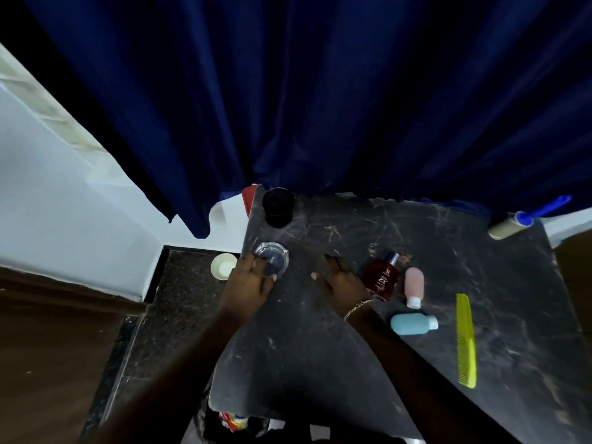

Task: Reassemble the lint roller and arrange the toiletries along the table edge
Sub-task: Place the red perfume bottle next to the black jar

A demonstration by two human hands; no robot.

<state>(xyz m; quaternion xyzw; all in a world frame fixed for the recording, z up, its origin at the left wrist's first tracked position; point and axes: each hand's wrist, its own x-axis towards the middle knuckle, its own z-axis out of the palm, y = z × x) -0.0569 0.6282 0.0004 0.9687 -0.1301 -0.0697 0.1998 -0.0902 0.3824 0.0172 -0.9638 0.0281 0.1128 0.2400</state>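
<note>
On the dark marble table (pixel 352 331), my left hand (pixel 253 280) rests its fingers on a clear glass jar (pixel 272 257) near the left edge. My right hand (pixel 339 280) lies flat and open on the tabletop, just left of a dark red perfume bottle (pixel 382 277). A pink bottle (pixel 414 286) and a light blue bottle (pixel 413 324) lie on their sides to the right. A yellow-green comb (pixel 466 341) lies further right. A black jar (pixel 278 206) stands at the far left corner. The lint roller (pixel 512 224), with a blue handle, lies at the far right corner.
A dark blue curtain (pixel 320 107) hangs right behind the table's far edge. A small white round lid or cup (pixel 224 265) sits on the floor left of the table. A red object (pixel 249 198) peeks out by the far left corner. White wall stands at left.
</note>
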